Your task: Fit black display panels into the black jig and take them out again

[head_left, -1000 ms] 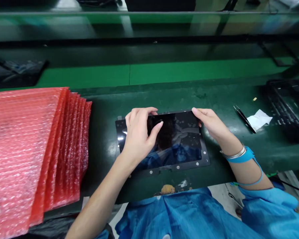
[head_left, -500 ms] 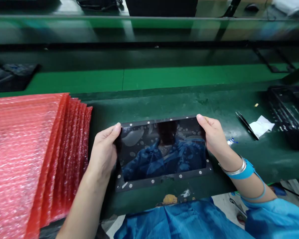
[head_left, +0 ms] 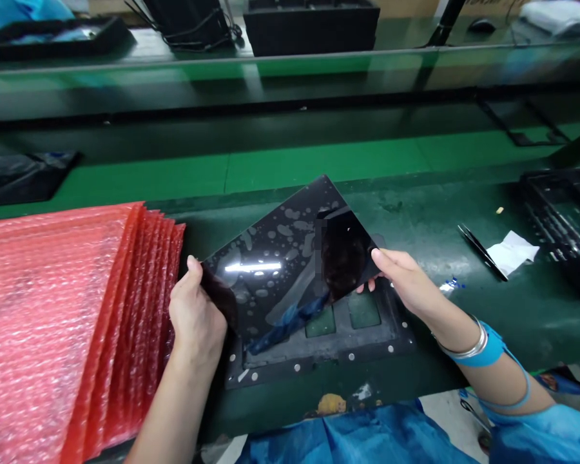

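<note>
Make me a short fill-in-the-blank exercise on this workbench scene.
1. Both hands hold a glossy ____ panel tilted above the jig.
2. The left hand is next to a stack of ____ bubble-wrap bags.
3. The right hand has a ____ strap at its wrist.
4. The tweezers lie beside a ____ scrap of paper.

Missing words: black; red; blue; white

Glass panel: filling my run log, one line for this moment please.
left hand: grips glass panel | right hand: grips opposite edge | panel tilted above black jig
</note>
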`<state>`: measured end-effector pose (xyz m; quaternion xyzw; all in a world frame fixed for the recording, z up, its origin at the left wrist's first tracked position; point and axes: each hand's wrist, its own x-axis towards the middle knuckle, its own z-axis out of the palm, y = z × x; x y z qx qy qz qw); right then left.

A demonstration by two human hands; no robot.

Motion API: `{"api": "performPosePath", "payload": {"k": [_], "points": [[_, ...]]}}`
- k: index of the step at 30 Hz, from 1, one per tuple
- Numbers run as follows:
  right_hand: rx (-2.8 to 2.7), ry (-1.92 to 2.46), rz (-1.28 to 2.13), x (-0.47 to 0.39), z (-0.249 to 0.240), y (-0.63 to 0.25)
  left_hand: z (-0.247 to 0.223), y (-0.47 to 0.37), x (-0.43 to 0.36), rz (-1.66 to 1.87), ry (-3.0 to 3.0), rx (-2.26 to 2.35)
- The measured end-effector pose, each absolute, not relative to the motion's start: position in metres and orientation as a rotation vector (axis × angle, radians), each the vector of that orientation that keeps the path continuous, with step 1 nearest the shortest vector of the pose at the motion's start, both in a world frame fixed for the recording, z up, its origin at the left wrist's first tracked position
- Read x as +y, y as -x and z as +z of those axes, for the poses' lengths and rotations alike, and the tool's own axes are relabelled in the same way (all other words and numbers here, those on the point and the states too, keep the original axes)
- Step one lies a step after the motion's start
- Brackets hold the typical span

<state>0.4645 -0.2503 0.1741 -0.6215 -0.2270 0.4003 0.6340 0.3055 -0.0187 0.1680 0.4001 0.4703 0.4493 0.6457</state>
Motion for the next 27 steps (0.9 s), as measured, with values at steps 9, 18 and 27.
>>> {"api": "performPosePath", "payload": {"k": [9, 18, 27], "points": [[-0.362, 1.394, 0.862, -0.250, 0.171, -0.469, 0.168, -0.301, -0.023, 0.829, -0.913, 0.991], [-0.245, 1.447, 0.539, -0.259, 0.145, -0.495, 0.178, -0.294, -0.047, 0.247, -1.116, 0.630], [-0.248, 1.484, 0.552, -0.265, 0.157, -0.503, 0.170, -0.290, -0.055, 0.304, -1.090, 0.598]]}}
